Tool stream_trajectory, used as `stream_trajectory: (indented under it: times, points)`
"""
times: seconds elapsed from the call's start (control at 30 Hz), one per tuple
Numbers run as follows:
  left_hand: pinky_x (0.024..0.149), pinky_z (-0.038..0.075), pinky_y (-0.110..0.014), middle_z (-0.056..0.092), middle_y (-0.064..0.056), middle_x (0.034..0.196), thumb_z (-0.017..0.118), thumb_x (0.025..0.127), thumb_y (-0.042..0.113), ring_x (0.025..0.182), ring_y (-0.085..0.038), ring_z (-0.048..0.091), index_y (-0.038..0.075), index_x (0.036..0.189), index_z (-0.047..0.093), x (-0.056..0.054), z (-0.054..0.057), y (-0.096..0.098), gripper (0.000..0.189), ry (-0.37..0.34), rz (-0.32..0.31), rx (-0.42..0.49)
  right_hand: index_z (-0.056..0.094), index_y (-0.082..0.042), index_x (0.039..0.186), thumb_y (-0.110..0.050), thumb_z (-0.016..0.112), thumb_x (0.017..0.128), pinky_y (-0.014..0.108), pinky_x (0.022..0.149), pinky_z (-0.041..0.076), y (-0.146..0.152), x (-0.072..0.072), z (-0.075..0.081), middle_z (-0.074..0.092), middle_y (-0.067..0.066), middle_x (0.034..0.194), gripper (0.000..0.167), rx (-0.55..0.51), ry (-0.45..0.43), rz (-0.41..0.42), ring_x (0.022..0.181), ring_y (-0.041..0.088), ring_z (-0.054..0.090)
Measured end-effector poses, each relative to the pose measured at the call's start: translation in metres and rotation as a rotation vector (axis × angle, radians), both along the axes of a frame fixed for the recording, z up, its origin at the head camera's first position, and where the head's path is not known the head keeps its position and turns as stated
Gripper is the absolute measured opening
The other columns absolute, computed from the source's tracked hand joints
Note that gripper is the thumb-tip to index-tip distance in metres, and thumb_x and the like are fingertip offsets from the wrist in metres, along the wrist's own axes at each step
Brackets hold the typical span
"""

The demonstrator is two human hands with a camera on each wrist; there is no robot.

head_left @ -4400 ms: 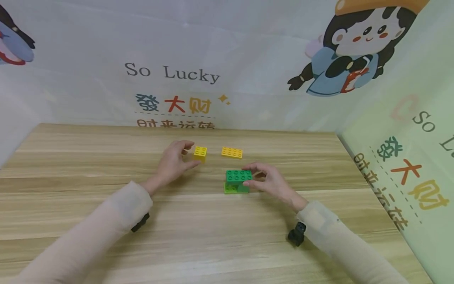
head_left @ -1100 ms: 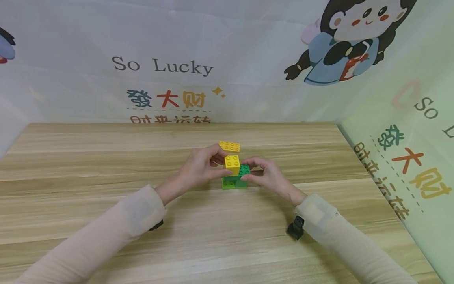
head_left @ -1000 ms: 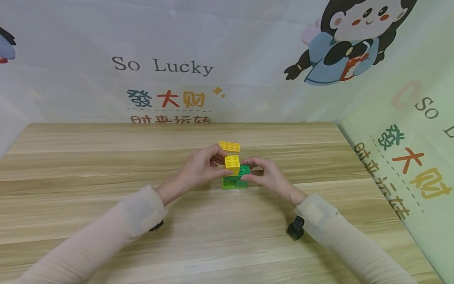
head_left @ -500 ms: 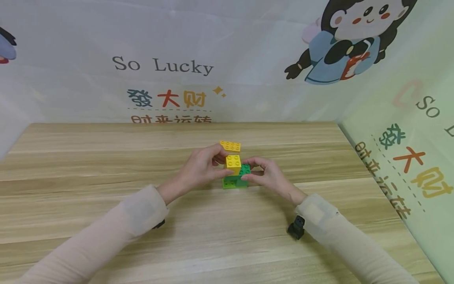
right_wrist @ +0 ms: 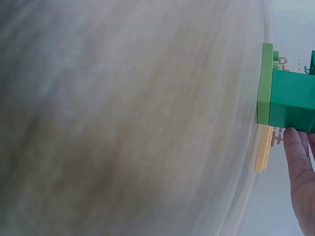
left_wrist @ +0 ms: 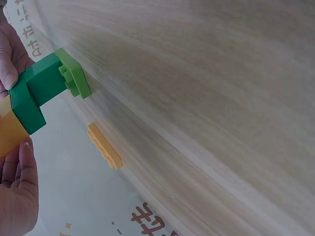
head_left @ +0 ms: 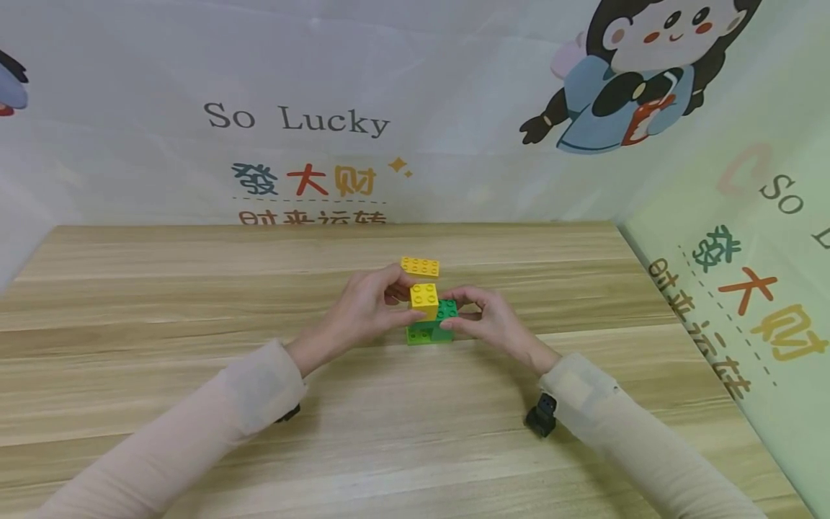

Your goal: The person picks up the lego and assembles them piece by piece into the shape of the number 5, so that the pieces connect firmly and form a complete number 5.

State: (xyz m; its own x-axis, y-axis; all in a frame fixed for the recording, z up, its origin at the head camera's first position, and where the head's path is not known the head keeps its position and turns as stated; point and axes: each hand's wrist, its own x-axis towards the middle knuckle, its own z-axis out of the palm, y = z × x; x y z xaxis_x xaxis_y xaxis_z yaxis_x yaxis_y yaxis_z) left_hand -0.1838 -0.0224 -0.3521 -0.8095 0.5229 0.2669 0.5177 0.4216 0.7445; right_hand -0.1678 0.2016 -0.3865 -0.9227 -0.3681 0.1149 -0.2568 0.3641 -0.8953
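Thumb and fingers of my left hand pinch a yellow 2x2 building brick, which sits over the left part of an upper dark green brick. My right hand holds that green brick by its right end. In the left wrist view, the upper brick rests on a lower dark green brick, overhanging it. Beneath them is a thin light green plate with some bare studs. The right wrist view shows right-hand fingers touching the dark green side; the yellow brick is outside that view.
A flat yellow studded plate lies on the wooden table just behind the stack. A printed cloth hangs along the back, and another stands at the right. Each wrist carries a small black camera.
Since the oldest frame, my left hand has brought the yellow brick rightward from the table onto the green stack. The right hand keeps its hold. Over the last second almost nothing moves.
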Motion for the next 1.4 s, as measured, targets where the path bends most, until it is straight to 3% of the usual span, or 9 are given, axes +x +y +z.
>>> stream_trajectory:
  times: [0.47,0.83,1.1,1.27,1.4]
  points:
    - [0.078,0.057,-0.035,0.068,-0.009,0.095,0.081,0.073,0.012,0.088,-0.024,0.067,0.002,0.096,0.062,-0.0020,0.0017,0.0008,0.031,-0.040,-0.015,-0.013,0.060,0.008,0.114,0.001,0.070,0.080,0.026,0.079,0.056,0.0001,-0.0006,-0.0010,0.062,0.020,0.105,0.036,0.003,0.009,-0.004,0.092,0.017,0.056]
    - [0.078,0.057,-0.034,0.069,-0.012,0.096,0.081,0.073,0.011,0.088,-0.025,0.067,0.000,0.099,0.062,-0.0023,-0.0045,-0.0010,0.034,-0.001,-0.024,0.027,0.059,0.008,0.114,0.001,0.071,0.080,0.025,0.078,0.056,-0.0007,0.0001,-0.0006,0.062,0.020,0.106,0.036,0.002,0.003,-0.007,0.093,0.018,0.057]
    - [0.077,0.057,-0.032,0.068,-0.009,0.094,0.081,0.072,0.012,0.087,-0.025,0.066,0.003,0.094,0.060,-0.0034,0.0008,0.0012,0.032,-0.007,-0.015,-0.018,0.060,0.008,0.113,0.002,0.071,0.080,0.025,0.078,0.056,-0.0007,-0.0018,0.0006,0.062,0.021,0.105,0.035,0.001,0.009,-0.011,0.092,0.017,0.056]
    - [0.079,0.056,-0.031,0.067,-0.009,0.095,0.081,0.073,0.012,0.089,-0.025,0.066,0.002,0.096,0.061,-0.0040,0.0000,0.0018,0.032,-0.032,-0.012,-0.021,0.060,0.008,0.112,0.002,0.071,0.080,0.025,0.078,0.056,-0.0004,-0.0012,0.0003,0.063,0.021,0.105,0.035,0.001,0.019,-0.013,0.091,0.014,0.056]
    - [0.082,0.056,-0.033,0.066,-0.011,0.100,0.080,0.073,0.011,0.092,-0.024,0.065,0.000,0.102,0.061,-0.0028,-0.0045,0.0013,0.036,-0.094,-0.006,0.019,0.060,0.008,0.112,0.001,0.071,0.079,0.025,0.077,0.056,-0.0008,-0.0003,-0.0002,0.063,0.020,0.104,0.035,0.012,0.022,-0.014,0.090,0.015,0.057]
